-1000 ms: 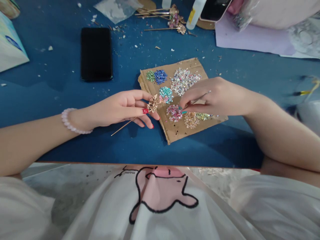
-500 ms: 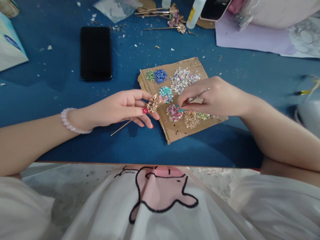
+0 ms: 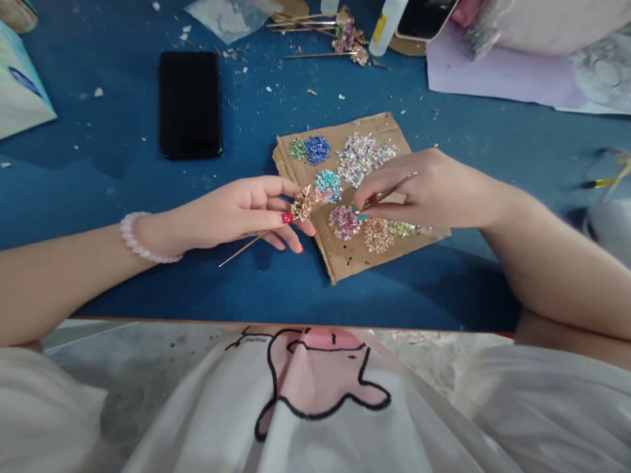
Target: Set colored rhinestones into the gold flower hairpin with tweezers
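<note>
Ornament [image 3: 302,203]: gold. Chip piles [image 3: 345,224]: pink, turquoise, blue, orange. Cardboard [image 3: 340,259]: brown. Counter [image 3: 246,118]: blue. Garment [image 3: 211,410]: white, pink-and-black cartoon [image 3: 328,387].

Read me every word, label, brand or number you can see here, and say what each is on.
"momi", as best it reads: on the white cloth shirt with a pink cartoon print.
Too blurred to read: any print on the yellow label of the slim white bottle.
Too blurred to read: any lettering in the dark blue oval on the white and light-blue box.

text: "momi" | on: white garment [image 3: 325,401] front | yellow label [image 3: 379,26] on bottle [image 3: 389,25]: unreadable
</note>
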### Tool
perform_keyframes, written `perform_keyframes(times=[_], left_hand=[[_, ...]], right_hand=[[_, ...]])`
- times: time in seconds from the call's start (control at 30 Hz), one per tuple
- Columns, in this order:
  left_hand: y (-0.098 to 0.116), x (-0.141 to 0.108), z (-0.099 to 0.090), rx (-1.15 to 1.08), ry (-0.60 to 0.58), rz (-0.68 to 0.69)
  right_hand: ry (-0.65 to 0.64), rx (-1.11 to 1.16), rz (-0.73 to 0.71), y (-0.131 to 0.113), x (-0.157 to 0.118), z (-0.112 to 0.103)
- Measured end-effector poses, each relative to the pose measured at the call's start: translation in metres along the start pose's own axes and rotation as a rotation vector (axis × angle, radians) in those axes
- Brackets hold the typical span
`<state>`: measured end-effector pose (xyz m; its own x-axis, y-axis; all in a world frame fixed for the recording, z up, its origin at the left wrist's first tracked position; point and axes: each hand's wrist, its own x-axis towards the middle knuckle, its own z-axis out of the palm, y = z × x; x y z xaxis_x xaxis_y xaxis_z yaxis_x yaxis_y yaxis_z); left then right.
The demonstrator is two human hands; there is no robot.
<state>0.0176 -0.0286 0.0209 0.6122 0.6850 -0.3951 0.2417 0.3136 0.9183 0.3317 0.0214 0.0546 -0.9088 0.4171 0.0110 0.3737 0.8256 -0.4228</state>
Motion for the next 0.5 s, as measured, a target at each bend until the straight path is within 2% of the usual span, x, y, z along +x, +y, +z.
perform_keyframes(times=[0.17, 0.5], left_hand=[[0.0018, -0.0017, 0.0011, -0.006, -0.012, 0.003], [0.0066, -0.0033, 0.0083, 0.196, -0.023, -0.005]], right_hand=[[0.002, 0.022, 0.004, -0.0001, -0.0005, -0.0002], [-0.032, 0.005, 0.004, -0.0024, 0.0008, -0.0018]])
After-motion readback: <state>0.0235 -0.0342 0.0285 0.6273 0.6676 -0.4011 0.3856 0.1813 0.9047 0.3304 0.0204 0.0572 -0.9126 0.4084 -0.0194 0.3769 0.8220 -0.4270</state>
